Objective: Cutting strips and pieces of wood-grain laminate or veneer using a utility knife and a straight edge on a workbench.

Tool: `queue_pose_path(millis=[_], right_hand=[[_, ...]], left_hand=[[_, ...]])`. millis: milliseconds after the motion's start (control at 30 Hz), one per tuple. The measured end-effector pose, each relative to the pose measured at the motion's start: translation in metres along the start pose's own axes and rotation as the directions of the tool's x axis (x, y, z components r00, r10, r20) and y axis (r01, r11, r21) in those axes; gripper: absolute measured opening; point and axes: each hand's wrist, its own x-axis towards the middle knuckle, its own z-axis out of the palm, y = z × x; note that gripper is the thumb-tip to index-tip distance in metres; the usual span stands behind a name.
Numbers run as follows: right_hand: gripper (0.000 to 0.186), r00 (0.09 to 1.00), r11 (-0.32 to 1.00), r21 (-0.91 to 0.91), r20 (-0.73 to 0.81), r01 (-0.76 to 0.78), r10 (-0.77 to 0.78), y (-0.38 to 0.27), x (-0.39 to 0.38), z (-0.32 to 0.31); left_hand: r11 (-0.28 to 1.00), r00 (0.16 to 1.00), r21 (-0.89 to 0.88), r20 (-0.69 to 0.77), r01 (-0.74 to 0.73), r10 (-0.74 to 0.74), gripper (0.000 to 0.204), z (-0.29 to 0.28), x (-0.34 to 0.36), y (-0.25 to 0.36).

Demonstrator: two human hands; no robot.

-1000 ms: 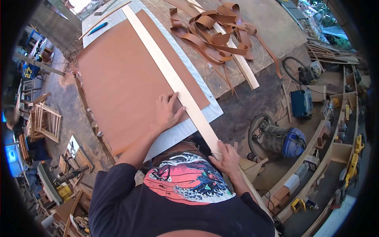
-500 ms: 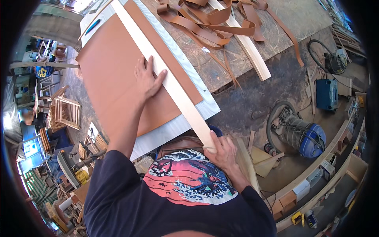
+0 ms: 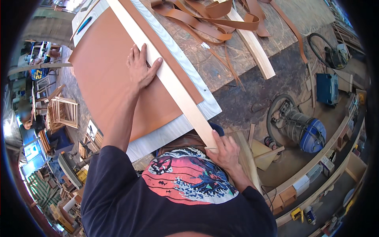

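A long pale wooden strip point(image 3: 173, 85) lies slantwise over a brown leather sheet point(image 3: 106, 75), with a narrow band of leather showing along its right side. Under the leather is a whitish wood-grain board point(image 3: 213, 108). My left hand point(image 3: 141, 69) rests on the sheet with fingers stretched out, its thumb against the strip's left edge. At the near end, which juts past the board toward my body, my right hand point(image 3: 225, 152) grips the strip, with the thumb on top and the fingers at its right side. What its fingertips touch underneath is hidden.
Tangled brown leather strips point(image 3: 213, 19) lie on the workbench point(image 3: 189, 55) beside another pale wooden slat point(image 3: 256, 53). A blue pen point(image 3: 84, 24) sits at the sheet's far left. Right of the bench stand a blue vacuum cleaner point(image 3: 312, 134) and a teal case point(image 3: 327, 89). Wooden frames point(image 3: 65, 110) stand left.
My left hand has slid a little farther up along the strip, still flat with fingers apart. My right hand keeps its grip at the near end. The whole view has shifted slightly.
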Motion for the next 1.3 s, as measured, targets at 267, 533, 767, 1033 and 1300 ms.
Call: queue_pose_path(millis=[267,533,767,1033,1300], right_hand=[[0.078,0.999,0.999,-0.023,0.028,-0.035,0.036,0.001,0.003,-0.001],[0.036,0.874,0.922,0.349,-0.485,0.169,0.023,-0.002,0.044,-0.075],[0.039,0.254,0.495,0.138,-0.951,0.858,-0.175,-0.082,0.071,-0.191],[0.049,-0.262,0.118,-0.310,-0.914,0.943,-0.310,-0.168,0.111,-0.206],[0.047,-0.391,0.121,-0.436,-0.877,0.892,-0.278,-0.170,0.147,-0.192]], left_hand=[[1.000,1.000,-0.025,0.011,-0.012,0.012,0.095,0.004,0.006,0.002],[0.998,0.999,0.028,0.008,0.050,-0.050,0.098,0.006,0.003,-0.002],[0.999,0.998,0.003,-0.043,0.043,-0.043,0.095,0.000,0.000,0.007],[0.993,0.993,-0.047,0.028,0.112,-0.111,0.097,-0.006,-0.002,0.007],[0.997,0.997,-0.029,-0.044,0.068,-0.069,0.093,0.001,0.000,0.002]])
